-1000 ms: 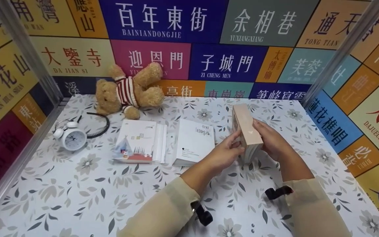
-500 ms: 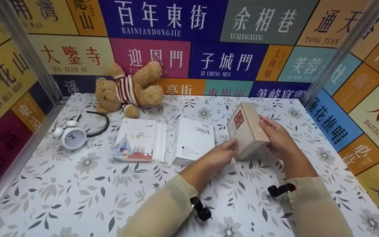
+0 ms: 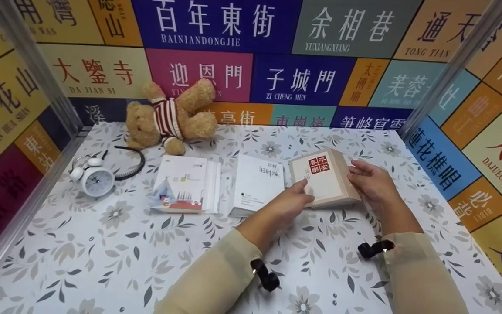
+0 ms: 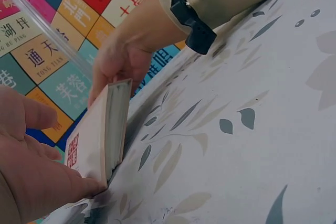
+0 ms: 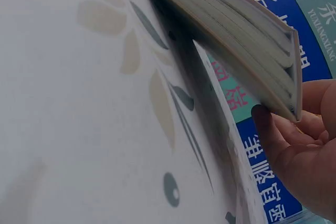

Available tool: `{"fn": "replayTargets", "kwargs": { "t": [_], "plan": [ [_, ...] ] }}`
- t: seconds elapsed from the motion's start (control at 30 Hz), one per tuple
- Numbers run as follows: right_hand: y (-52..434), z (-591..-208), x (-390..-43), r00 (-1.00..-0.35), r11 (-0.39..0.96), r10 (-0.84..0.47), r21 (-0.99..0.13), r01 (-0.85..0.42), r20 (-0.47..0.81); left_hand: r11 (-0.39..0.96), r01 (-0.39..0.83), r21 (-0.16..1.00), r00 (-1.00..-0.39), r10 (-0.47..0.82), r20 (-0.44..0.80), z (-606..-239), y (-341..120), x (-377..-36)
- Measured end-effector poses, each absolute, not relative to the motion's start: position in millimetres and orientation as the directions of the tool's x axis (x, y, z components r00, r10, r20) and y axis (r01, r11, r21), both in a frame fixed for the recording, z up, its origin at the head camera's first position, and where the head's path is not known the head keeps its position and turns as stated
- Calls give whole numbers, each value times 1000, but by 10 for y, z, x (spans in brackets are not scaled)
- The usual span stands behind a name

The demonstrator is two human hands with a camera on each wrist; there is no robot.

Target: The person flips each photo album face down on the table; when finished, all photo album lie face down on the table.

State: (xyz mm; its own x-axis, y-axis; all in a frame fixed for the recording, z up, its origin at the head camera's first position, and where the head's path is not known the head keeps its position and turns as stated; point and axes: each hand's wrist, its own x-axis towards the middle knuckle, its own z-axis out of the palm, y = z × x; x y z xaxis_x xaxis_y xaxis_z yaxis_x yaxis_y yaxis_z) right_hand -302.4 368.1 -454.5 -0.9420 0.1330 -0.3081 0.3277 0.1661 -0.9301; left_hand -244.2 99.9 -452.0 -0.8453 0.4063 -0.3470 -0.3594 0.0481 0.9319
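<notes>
A thick beige book (image 3: 334,181) with red square characters on its cover leans low over the table, cover up, its spine side raised to the right. My right hand (image 3: 375,183) pinches it at the spine edge; in the right wrist view the thumb (image 5: 265,121) sits beneath the raised edge. At the book's left side is my left hand (image 3: 288,203), fingers extended. One of its fingertips touches the low edge of the cover in the left wrist view, where the pages (image 4: 118,124) face the camera.
Just left lies a thick white book (image 3: 257,183). Beyond it are slim white books (image 3: 181,185) with a tent picture, a white alarm clock (image 3: 97,181), a black headband (image 3: 135,168) and a teddy bear (image 3: 170,117). Sign-printed walls (image 3: 216,26) bound the table.
The beige book has tipped from standing on edge, spine up, down to the left, so its cover now faces up. Both hands went with it; the other objects stayed put.
</notes>
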Motion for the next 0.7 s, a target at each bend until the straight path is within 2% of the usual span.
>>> {"fn": "replayTargets", "kwargs": {
  "t": [0.13,0.43,0.57,0.7],
  "plan": [
    [3713,-4587,-3036,-938,199,106,-917,344,-329,50,-370,928,-840,408,-357,-4498,975,-2461],
    [3698,-4631,-3028,-938,258,14,-905,338,-347,114,-267,957,-871,396,-290,-4414,891,-2494],
    [3656,-4597,-3019,-927,296,26,-883,365,-374,85,-242,966,-881,398,-256,-4346,811,-2504],
    [3557,-4491,-3010,-934,317,59,-881,351,-351,35,-205,978,-897,394,-202,-4263,698,-2529]
  ]
}}
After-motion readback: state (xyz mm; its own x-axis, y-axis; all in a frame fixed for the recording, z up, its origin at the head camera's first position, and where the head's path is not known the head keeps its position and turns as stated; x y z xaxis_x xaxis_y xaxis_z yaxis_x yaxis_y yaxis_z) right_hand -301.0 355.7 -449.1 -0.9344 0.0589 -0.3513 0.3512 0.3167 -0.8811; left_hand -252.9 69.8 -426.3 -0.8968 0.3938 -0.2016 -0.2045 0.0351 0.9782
